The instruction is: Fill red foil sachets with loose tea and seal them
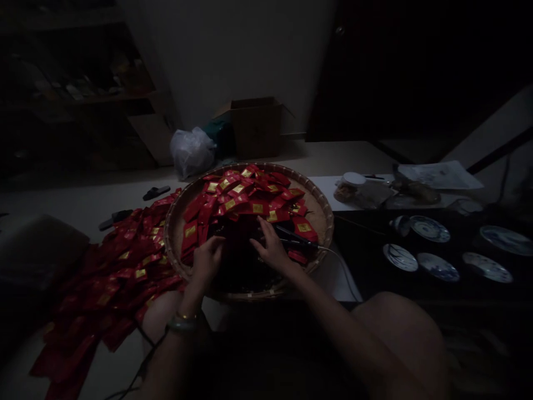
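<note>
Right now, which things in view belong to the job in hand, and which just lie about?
Likely in use: woven tray, red packets, dark contents, corded black tool beside the right hand.

Seemingly lying about: cardboard box, plastic bag, slippers, patterned dishes.

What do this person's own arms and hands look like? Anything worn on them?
Both hands are ungloved: the left hand and the right hand. The left wrist wears a thick, rounded grey-green bangle and a thinner gold-coloured band. No ornament or sleeve shows on the right forearm.

Slippers [156, 193], shelves [97, 101] and patterned plates [430, 229] suggest a home.
</note>
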A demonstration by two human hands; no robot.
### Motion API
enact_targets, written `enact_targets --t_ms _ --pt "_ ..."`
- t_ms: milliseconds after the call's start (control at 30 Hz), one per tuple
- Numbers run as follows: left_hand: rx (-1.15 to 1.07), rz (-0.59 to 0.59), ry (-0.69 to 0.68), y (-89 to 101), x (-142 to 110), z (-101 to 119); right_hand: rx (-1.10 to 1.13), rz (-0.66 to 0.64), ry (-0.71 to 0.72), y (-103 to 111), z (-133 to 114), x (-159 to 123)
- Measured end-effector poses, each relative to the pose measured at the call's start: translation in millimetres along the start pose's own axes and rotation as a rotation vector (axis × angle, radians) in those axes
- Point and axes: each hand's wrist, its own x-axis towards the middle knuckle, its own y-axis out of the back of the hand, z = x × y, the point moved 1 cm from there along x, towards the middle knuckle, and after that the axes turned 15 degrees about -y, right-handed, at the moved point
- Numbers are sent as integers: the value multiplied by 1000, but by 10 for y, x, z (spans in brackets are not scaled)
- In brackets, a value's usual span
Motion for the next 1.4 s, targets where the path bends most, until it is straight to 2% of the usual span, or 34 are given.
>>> enact_targets --t_ms 133,267,367,433,600,800,1000,1200,1400 --pt "-333 55 28 -248 -181 79 -10 91 82 -19 -67 25" --pt "-537 97 160 -344 -218 73 -42 261 201 -52 -54 -8" --pt "-638 52 242 -357 -231 86 -39 324 252 -53 -71 -39" --pt "-690 5 244 -351 -232 106 -23 307 274 -45 -110 -63" --pt "-597 51 121 -297 -215 158 -21 141 422 -82 -235 -173" --pt "-624 97 176 -285 -238 198 -222 288 444 -137 -265 -256" --pt "-693 94 225 -277 -231 220 -379 327 479 -153 -236 -254" --pt "-584 80 144 -259 -225 224 -359 322 540 -121 -292 -266" --pt "-511 57 82 -267 -242 223 -287 323 456 -102 -349 -273"
